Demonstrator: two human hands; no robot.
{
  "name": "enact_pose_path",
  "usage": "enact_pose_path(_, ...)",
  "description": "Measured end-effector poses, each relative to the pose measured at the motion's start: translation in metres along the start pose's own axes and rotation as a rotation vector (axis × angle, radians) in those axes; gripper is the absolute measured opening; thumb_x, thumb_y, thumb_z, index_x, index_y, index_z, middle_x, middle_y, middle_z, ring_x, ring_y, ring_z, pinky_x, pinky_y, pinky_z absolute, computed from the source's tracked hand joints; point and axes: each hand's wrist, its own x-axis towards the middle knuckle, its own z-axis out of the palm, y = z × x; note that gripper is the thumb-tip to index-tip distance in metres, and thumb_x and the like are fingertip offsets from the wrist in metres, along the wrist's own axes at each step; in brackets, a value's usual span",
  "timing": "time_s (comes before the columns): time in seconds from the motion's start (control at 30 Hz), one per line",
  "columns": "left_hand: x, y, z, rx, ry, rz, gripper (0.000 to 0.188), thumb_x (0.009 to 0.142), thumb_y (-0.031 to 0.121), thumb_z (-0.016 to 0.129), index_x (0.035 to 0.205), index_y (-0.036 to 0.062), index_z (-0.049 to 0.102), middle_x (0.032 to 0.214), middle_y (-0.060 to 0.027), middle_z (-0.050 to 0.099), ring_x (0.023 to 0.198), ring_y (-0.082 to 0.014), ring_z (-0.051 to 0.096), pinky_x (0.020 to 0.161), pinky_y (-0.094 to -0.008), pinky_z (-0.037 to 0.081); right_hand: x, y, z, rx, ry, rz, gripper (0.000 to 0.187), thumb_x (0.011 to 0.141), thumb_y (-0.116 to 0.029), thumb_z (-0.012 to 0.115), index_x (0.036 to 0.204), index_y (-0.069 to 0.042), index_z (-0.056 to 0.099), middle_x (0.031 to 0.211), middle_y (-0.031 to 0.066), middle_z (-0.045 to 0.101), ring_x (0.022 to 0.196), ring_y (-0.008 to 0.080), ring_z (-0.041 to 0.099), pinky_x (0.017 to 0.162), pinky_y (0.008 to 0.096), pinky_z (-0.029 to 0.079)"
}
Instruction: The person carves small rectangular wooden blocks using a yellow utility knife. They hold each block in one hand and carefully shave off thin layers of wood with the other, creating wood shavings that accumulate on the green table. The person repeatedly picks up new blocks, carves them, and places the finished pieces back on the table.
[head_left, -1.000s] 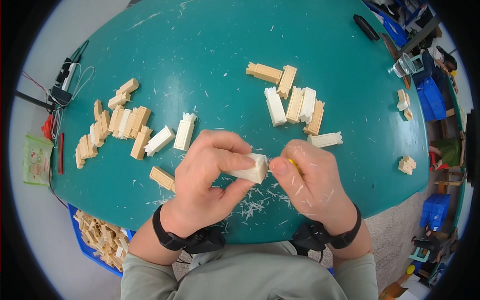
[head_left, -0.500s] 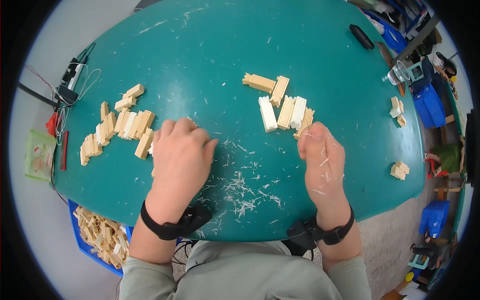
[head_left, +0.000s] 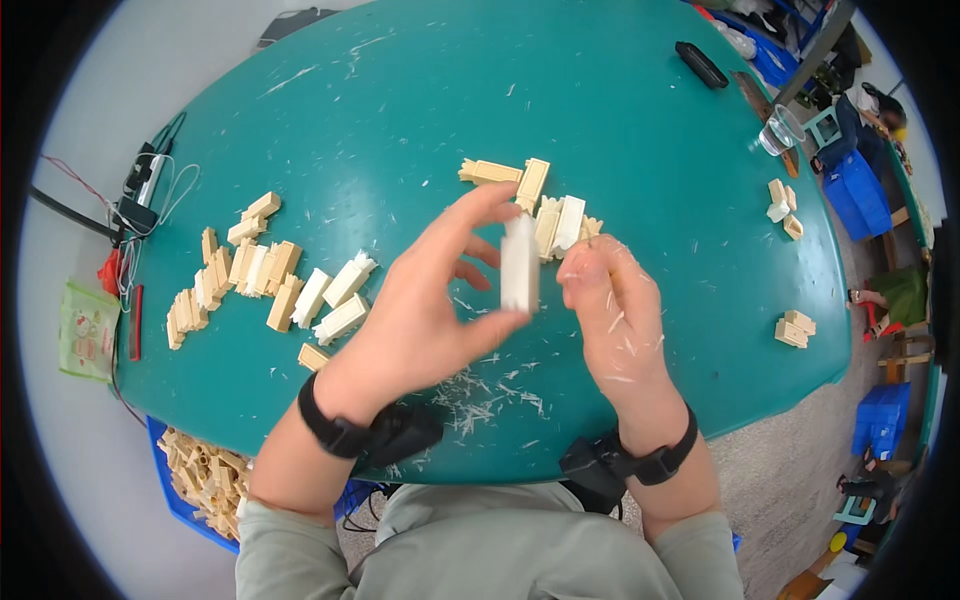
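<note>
My left hand (head_left: pixel 405 300) pinches an upright white block (head_left: pixel 519 268) between thumb and fingers, slightly blurred, over the middle of the green table. Close beside it on the right, my right hand (head_left: pixel 618 320) is closed with the thumb on top. Pale shavings cling to its skin. A small dark bit shows by the thumb tip, but what the fingers hold I cannot make out. Just beyond both hands lies a cluster of cream and white blocks (head_left: pixel 546 228) with jagged ends. Left of my left wrist are several white blocks (head_left: pixel 341 318) and a cream one (head_left: pixel 314 357).
More cream blocks (head_left: pixel 213 272) lie at the left. Shavings (head_left: pixel 470 405) litter the near table. A blue bin (head_left: pixel 178 503) of cream pieces stands below the left edge. Small block groups (head_left: pixel 795 329), a clear cup (head_left: pixel 781 130) and a black object (head_left: pixel 701 65) are at the right.
My left hand has moved right from the left-hand blocks and now holds a white block from the right cluster. White blocks it covered now show. My right hand stays closed in about the same place.
</note>
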Motion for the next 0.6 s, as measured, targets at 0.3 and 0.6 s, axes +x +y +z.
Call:
enact_pose_path(0.3,-0.042,-0.013,-0.006,-0.274,0.007,0.325,0.089,0.066,0.006,0.076,0.138,0.0054,0.024,0.13,-0.0138,0.046,0.104,-0.0215,0.052,0.083,-0.0328,0.041,-0.007,-0.011,0.002,0.347,-0.461,0.28,0.029,0.085,-0.022,0.063,0.102,0.001,0.056,0.08,-0.0001,0.054,0.07,0.0045,0.045,0.06,0.0204,0.039)
enact_pose_path(0.6,-0.051,-0.01,-0.008,-0.527,-0.008,0.003,0.06,0.074,-0.003,0.067,0.128,0.0028,0.041,0.104,-0.0069,0.05,0.087,-0.0117,0.056,0.074,-0.0252,0.049,-0.011,-0.003,0.016,0.226,-0.333,0.132,0.028,0.077,-0.02,0.072,0.091,-0.004,0.055,0.075,-0.0013,0.051,0.064,0.004,0.043,0.054,0.0191,0.036)
